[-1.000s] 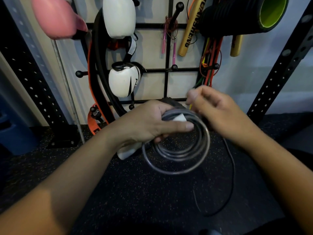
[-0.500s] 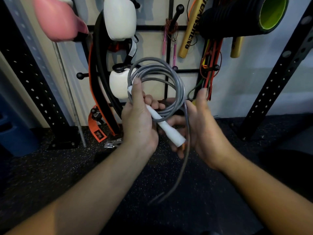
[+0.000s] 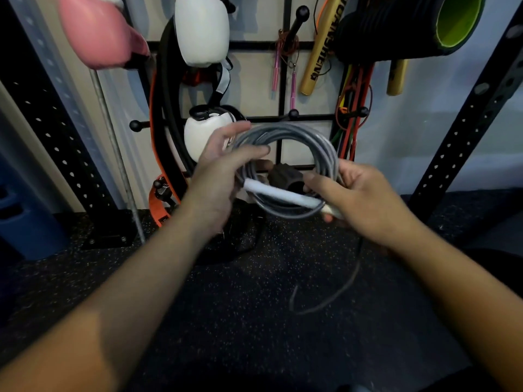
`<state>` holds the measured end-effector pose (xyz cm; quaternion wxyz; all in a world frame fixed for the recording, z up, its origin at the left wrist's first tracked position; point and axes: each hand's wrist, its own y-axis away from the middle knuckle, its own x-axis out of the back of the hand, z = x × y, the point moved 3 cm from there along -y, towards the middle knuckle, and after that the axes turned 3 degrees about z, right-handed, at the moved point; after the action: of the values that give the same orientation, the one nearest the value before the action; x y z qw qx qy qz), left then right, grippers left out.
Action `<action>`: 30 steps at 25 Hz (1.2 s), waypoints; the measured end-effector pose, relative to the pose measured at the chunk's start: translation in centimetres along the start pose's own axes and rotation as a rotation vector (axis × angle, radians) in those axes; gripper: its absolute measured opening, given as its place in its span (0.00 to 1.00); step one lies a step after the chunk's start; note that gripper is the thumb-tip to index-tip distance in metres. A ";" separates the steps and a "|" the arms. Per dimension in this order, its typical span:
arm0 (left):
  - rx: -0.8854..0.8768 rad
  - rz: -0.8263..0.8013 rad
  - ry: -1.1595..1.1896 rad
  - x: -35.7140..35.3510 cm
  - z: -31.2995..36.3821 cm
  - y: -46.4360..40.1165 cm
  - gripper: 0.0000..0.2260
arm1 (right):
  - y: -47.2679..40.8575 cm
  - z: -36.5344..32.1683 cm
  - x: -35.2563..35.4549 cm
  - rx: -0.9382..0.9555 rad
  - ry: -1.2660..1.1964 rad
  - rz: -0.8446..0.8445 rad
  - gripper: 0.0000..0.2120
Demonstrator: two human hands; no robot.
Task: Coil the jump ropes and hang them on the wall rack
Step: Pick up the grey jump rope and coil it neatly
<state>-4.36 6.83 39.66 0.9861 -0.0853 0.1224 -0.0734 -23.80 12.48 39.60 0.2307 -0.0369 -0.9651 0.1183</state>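
Fingers (image 3: 249,154) grip coiled jump rope (image 3: 325,154).

The coiled jump rope (image 3: 294,140) is grey with a white handle (image 3: 278,192). The wall rack (image 3: 283,80) is black, and the floor (image 3: 254,306) black with pale speckles. One boxing glove (image 3: 96,32) is pink; the foam roller (image 3: 402,26) is black, lined lime green.
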 end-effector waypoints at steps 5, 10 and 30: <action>-0.147 -0.580 -1.037 -0.9 3.6 1.3 0.33 | 0.5 -0.1 0.2 0.143 0.342 -0.236 0.06; -0.176 -0.668 -1.227 -4.7 0.7 2.5 0.36 | 0.7 -0.2 -0.9 0.191 0.468 -0.198 0.06; 0.118 0.148 0.208 -2.5 -2.2 1.4 0.16 | 0.6 0.6 -1.5 -0.073 -0.470 0.048 0.29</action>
<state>-7.16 8.28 37.83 0.9741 -0.0098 0.2255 -0.0159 -22.68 12.76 38.31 -0.0048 -0.0393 -0.9948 0.0941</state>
